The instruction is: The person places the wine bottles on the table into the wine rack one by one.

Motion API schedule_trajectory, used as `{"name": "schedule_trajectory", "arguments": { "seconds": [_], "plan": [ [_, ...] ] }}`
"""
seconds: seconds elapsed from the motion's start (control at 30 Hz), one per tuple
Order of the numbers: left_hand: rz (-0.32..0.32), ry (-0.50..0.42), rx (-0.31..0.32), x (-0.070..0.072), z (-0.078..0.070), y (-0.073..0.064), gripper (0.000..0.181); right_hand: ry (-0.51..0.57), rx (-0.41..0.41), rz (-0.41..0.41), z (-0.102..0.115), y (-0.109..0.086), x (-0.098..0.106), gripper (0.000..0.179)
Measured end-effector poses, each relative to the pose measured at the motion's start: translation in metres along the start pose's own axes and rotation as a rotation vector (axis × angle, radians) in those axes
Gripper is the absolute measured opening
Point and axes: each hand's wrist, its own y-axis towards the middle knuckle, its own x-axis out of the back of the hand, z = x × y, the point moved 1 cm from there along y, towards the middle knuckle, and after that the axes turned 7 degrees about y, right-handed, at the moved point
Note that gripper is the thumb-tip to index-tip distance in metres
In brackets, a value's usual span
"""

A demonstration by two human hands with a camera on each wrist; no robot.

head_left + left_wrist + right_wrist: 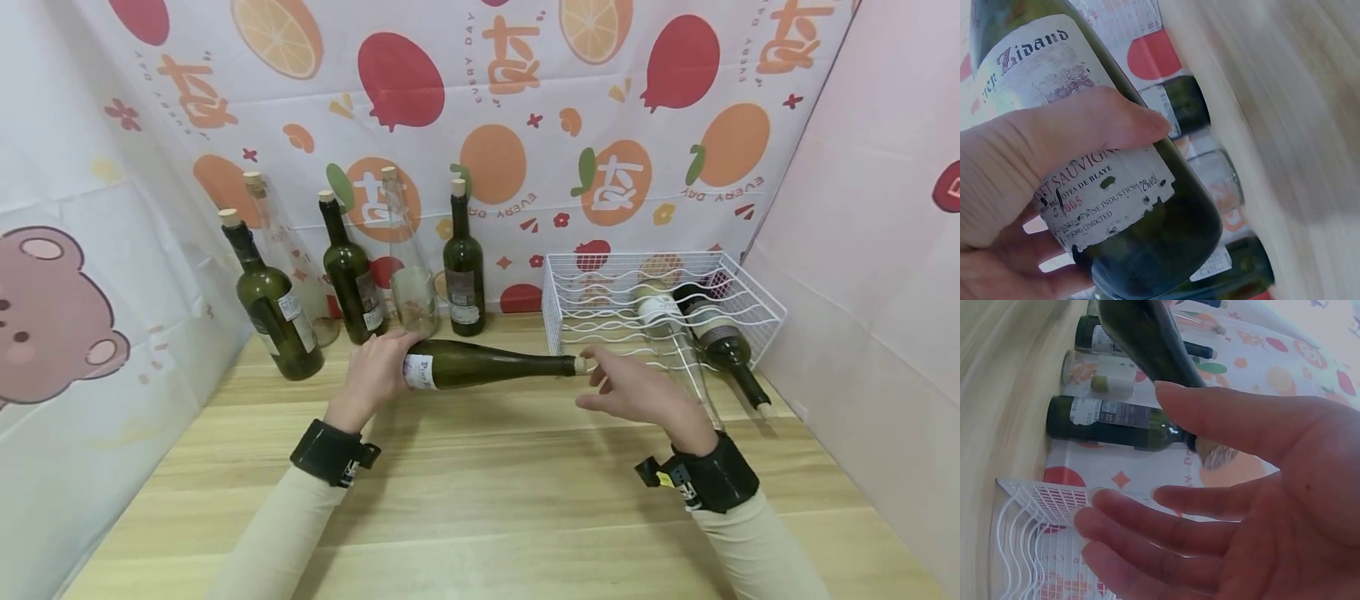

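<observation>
A green wine bottle (480,367) with a white label and a cork lies sideways above the table, its neck pointing right. My left hand (375,371) grips it around the label near the base; in the left wrist view the thumb (1110,122) presses across the printed label. Close by the corked end is my right hand (637,387), its fingers spread and parted from the thumb. The right wrist view shows the palm (1297,506) facing the cork (1215,453), with nothing held between the fingers. Whether the thumb touches the neck I cannot tell.
Behind, several corked bottles stand upright, among them a green one (463,275) and a clear one (411,283). At the back right sits a white wire rack (555,308) with a clear bottle (660,308) and a dark bottle (723,342) lying in it. Printed cloth walls surround the wooden table (480,500).
</observation>
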Motion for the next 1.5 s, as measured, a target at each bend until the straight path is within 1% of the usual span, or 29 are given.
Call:
{"name": "schedule_trajectory", "arguments": {
  "seconds": [0.1,0.23,0.33,0.43,0.6,0.77,0.87,1.07,1.33,1.43,1.5],
  "plan": [
    [-0.015,0.05,-0.024,0.002,-0.007,-0.001,0.077,-0.043,0.043,-0.01,0.002,0.001,-0.004,0.055],
    [-0.041,0.118,-0.066,0.003,-0.017,-0.001,0.078,-0.059,0.083,-0.007,0.003,0.002,-0.007,0.041],
    [-0.054,0.147,-0.083,0.005,-0.024,-0.002,0.081,-0.065,0.091,-0.002,0.003,0.003,-0.009,0.031],
    [-0.064,0.164,-0.094,0.006,-0.03,-0.002,0.082,-0.085,0.083,0.017,0.001,0.004,-0.012,0.026],
    [-0.096,0.168,-0.121,0.008,-0.042,-0.004,0.077,-0.146,0.044,0.077,-0.003,0.008,-0.018,0.028],
    [-0.14,0.166,-0.141,0.005,-0.053,-0.007,0.075,-0.226,0.016,0.109,-0.005,0.012,-0.026,0.031],
    [-0.152,0.17,-0.149,0.002,-0.058,-0.009,0.075,-0.224,0.004,0.116,-0.007,0.014,-0.031,0.031],
    [-0.143,0.171,-0.168,-0.003,-0.067,-0.012,0.078,-0.213,-0.013,0.122,-0.014,0.018,-0.038,0.027],
    [-0.124,0.147,-0.192,-0.006,-0.073,-0.014,0.077,-0.192,-0.001,0.11,-0.026,0.024,-0.045,0.026],
    [-0.101,0.13,-0.189,-0.006,-0.074,-0.014,0.077,-0.195,0.023,0.105,-0.029,0.027,-0.043,0.021],
    [-0.069,0.115,-0.185,-0.006,-0.074,-0.014,0.08,-0.195,0.042,0.106,-0.031,0.029,-0.04,0.017]
  ]
}}
